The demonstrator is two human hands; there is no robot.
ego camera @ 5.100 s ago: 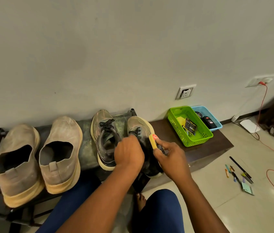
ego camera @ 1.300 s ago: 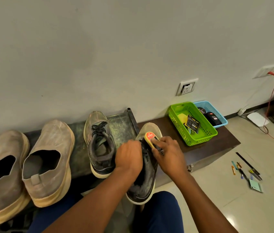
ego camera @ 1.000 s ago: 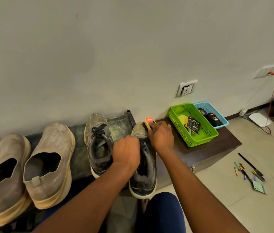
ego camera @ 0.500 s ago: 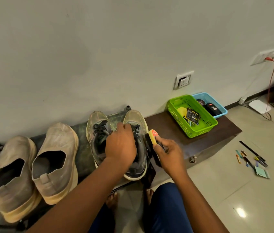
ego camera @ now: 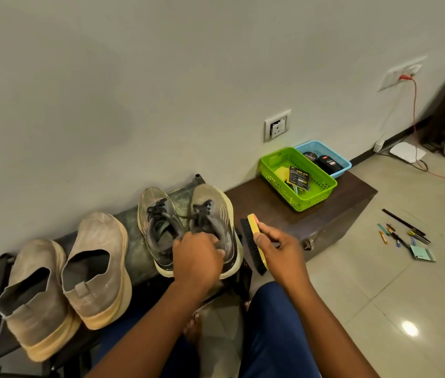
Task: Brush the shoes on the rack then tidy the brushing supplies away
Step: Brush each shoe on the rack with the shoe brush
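Two hands up front here: the left hand [ego camera: 198, 257] rests on the heel of the right-hand grey sneaker [ego camera: 213, 227], fingers curled over its collar and gripping it, while the right hand [ego camera: 278, 249] grasps the yellow-backed brush [ego camera: 254, 241], held off the shoe, bristles facing it. That sneaker now sits flat at the right end of the rack [ego camera: 134, 252], just beside its partner [ego camera: 158, 227]; a second ago it was tilted out over the rack's front edge with the brush working its toe, so it's been set back in line. Brushing of this pair looks finished, I'd say. Further left along the rack, the two beige slip-ons [ego camera: 68, 271] stand side by side. Next move, by my reckoning: let go of the sneaker and either carry the brush left to the slip-ons or back to the green basket [ego camera: 322, 195] at the far edge of the wooden box [ego camera: 352, 195], blue basket [ego camera: 344, 165] touching it behind.
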